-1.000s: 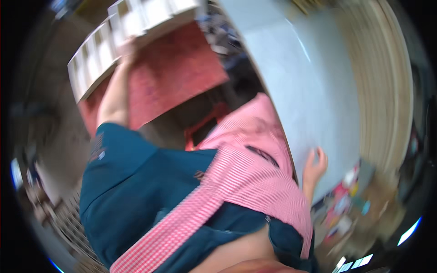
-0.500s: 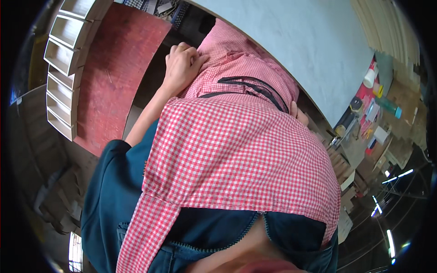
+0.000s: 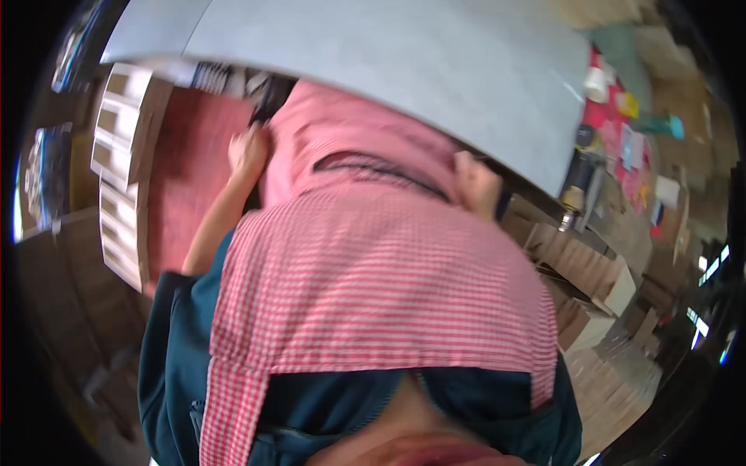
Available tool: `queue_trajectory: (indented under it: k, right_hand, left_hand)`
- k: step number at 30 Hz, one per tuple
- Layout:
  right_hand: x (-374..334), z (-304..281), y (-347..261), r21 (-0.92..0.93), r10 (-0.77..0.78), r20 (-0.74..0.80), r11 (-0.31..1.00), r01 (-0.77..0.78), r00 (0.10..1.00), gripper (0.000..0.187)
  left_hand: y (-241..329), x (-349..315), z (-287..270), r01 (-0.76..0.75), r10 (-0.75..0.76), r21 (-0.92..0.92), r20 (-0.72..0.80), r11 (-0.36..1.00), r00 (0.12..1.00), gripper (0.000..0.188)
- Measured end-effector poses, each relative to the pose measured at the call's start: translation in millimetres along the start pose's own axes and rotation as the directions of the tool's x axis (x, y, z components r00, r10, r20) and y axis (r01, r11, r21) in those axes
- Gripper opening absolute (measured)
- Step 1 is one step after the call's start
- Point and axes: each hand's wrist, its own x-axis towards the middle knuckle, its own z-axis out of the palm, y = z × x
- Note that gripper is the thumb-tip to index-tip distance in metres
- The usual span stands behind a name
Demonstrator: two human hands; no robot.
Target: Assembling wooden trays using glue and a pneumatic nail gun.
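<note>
A pink-and-white checked apron [image 3: 381, 279] covers my front and lap, with a dark-edged pocket opening [image 3: 381, 168] across it. Beside the apron's left edge is my left hand [image 3: 250, 153], its fingers bent and smeared by motion. On the other side my right hand [image 3: 478, 185] is curled in at the apron's right edge, just below the pale table's edge. Whatever may be in its fingers is hidden.
The pale tabletop [image 3: 373, 46] spans the far side. At left, open light-wood boxes [image 3: 120, 175] line a red board [image 3: 194, 132]. Bottles, a teal-capped container [image 3: 660, 126] and small tools lie on a surface at right, with wooden pieces [image 3: 579, 264] below.
My view has swung, so the tabletop now spreads farther left. My left hand has shifted off the lap to the apron's side. My right hand, mostly hidden before, now shows more fully.
</note>
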Motion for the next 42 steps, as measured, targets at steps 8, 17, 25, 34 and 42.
queue_trajectory:
  k: [8, 17, 25, 34, 42]
  right_hand:
    - [-2, -6, 3, 0.072, 0.018, 0.074, 0.997, -0.024, 0.997, 0.048]
    - [42, -58, -30, 0.313, 0.009, -0.15, 0.949, 0.039, 0.989, 0.032]
    - [45, -4, -97, 0.604, -0.251, -0.029, 0.767, 0.217, 0.967, 0.029]
    - [36, 9, -48, 0.557, -0.443, 0.071, 0.761, 0.333, 0.894, 0.038]
    - [95, -97, -13, 0.265, -0.315, -0.328, 0.875, 0.406, 0.891, 0.041]
  left_hand:
    - [-14, -7, 17, 0.142, -0.171, -0.214, -0.122, 0.967, 0.978, 0.045]
    - [40, 25, -71, -0.125, -0.1, -0.372, -0.532, 0.92, 0.841, 0.025]
    - [193, 11, -107, -0.587, 0.364, -0.278, -0.566, 0.76, 0.74, 0.013]
    - [173, -7, -80, -0.83, 0.656, -0.329, -0.509, 0.45, 0.557, 0.029]
    - [189, 17, -130, -0.579, 0.402, -0.528, -0.419, 0.622, 0.814, 0.008]
